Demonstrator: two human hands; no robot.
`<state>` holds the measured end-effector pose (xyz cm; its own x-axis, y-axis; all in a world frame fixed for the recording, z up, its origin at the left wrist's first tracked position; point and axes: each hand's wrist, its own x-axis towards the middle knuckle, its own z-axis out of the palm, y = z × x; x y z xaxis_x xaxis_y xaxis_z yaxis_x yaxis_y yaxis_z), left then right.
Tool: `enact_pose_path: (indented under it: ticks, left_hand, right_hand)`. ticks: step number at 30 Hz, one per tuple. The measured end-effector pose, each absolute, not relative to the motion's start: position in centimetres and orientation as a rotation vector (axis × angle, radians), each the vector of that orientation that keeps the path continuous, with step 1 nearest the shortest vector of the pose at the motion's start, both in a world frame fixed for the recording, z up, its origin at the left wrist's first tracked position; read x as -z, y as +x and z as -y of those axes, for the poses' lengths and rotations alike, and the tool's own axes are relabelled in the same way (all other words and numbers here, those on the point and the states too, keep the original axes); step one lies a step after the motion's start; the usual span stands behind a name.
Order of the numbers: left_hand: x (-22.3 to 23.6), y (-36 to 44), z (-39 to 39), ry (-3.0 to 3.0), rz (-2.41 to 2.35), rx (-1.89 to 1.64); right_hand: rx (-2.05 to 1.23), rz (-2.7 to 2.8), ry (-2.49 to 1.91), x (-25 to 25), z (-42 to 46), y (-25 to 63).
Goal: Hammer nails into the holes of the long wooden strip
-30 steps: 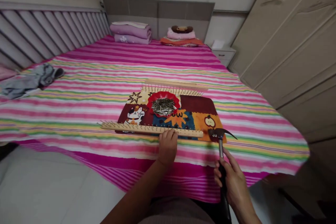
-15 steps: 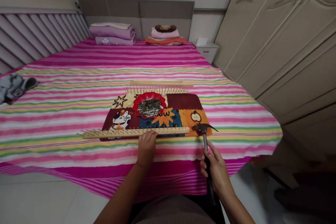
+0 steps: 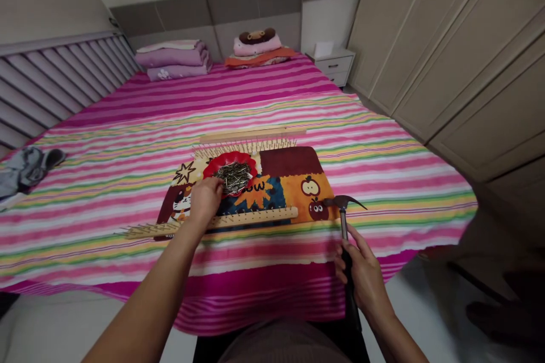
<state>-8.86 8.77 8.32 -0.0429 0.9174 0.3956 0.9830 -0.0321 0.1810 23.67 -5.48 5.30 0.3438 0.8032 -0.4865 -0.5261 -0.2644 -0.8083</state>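
My right hand [image 3: 361, 272] is wrapped round the black handle of a claw hammer [image 3: 344, 227], its head up beside the mat's right edge. At the near left rim of a red scalloped bowl [image 3: 208, 168], my left hand [image 3: 206, 199] has its fingers closed against the heap of nails [image 3: 234, 177]; what they pinch is hidden. In front of the bowl lies a wooden strip [image 3: 259, 217] with rows of nails standing in it, partly covered by my left forearm. The bowl rests on a colourful patterned mat [image 3: 293, 161].
Behind the bowl lie another nail-studded strip [image 3: 247, 147] and a plain wooden strip [image 3: 255, 134]. All lie on a striped bedsheet [image 3: 383, 170]. Grey cloth [image 3: 25, 170] is at the left; folded bedding [image 3: 174, 59] sits by the headboard. A wardrobe [image 3: 460, 57] stands at right.
My left hand has left the near wooden strip and moved forward and left to the nails in the bowl. The hammer stays in my right hand. The view has tilted slightly.
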Motion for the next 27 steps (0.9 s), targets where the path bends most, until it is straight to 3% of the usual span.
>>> enact_pose_path:
  ticks: [5,9,12,19,23,27]
  left_hand:
    - [-8.2,-7.9,-12.9,-2.094,2.307,0.034]
    - [-8.3,-8.4,-13.4,-2.150,2.395,-0.009]
    - [-8.8,-9.6,-13.1,-2.188,2.608,0.324]
    - [-11.3,-9.8,-10.9,-1.892,2.992,1.644]
    - [-13.0,-8.5,-8.4,-1.740,3.007,1.995]
    - [-14.3,-7.0,-5.4,-1.613,3.121,2.118]
  right_hand:
    - [-1.335,0.253,-1.297,-5.1,4.7,24.3]
    - [-1.363,0.246,-1.307,-5.4,3.7,24.8]
    - [-1.384,0.280,-1.307,-6.1,2.6,25.0]
    - [-1.415,0.305,-1.327,-6.5,1.6,25.6]
    - [-1.453,0.305,-1.311,-6.0,2.2,26.2]
    - [-1.439,0.305,-1.312,-6.0,3.0,26.6]
